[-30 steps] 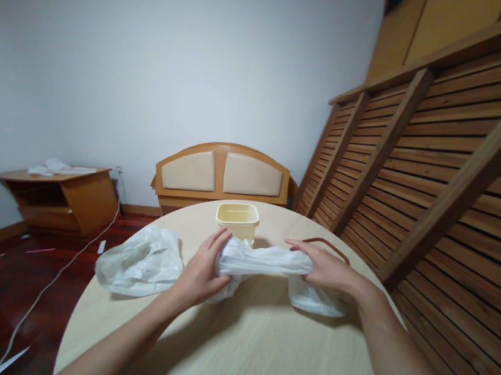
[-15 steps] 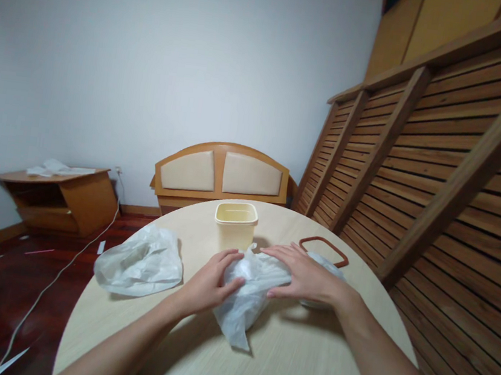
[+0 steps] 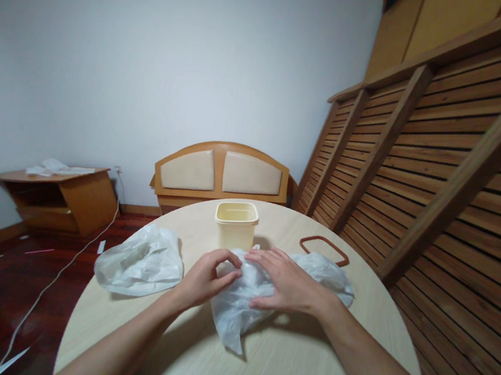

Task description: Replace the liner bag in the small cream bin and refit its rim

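A crumpled white plastic bag (image 3: pixel 240 308) lies on the table between my hands, one corner pointing toward me. My left hand (image 3: pixel 205 276) is curled at its left side, with thumb and forefinger drawn close together on the plastic. Across the bag's upper right part rests my right hand (image 3: pixel 287 283), fingers stretched out and thumb apart. Just beyond the hands stands a pale yellow plastic tub (image 3: pixel 235 231), upright and without a lid. A second crumpled bag (image 3: pixel 328 276) sits to the right, partly hidden by my right hand and forearm.
Another white plastic bag (image 3: pixel 141 262) is on the left of the round table (image 3: pixel 293 363). A brown rounded frame (image 3: pixel 325 240) lies at the far right. Wooden slats (image 3: pixel 417 165) lean along the right side. A cable (image 3: pixel 61 274) runs over the floor.
My right hand has moved left across the bag, uncovering more of the bag on the right. My left thumb and forefinger have drawn closer together. The middle bag has shifted slightly.
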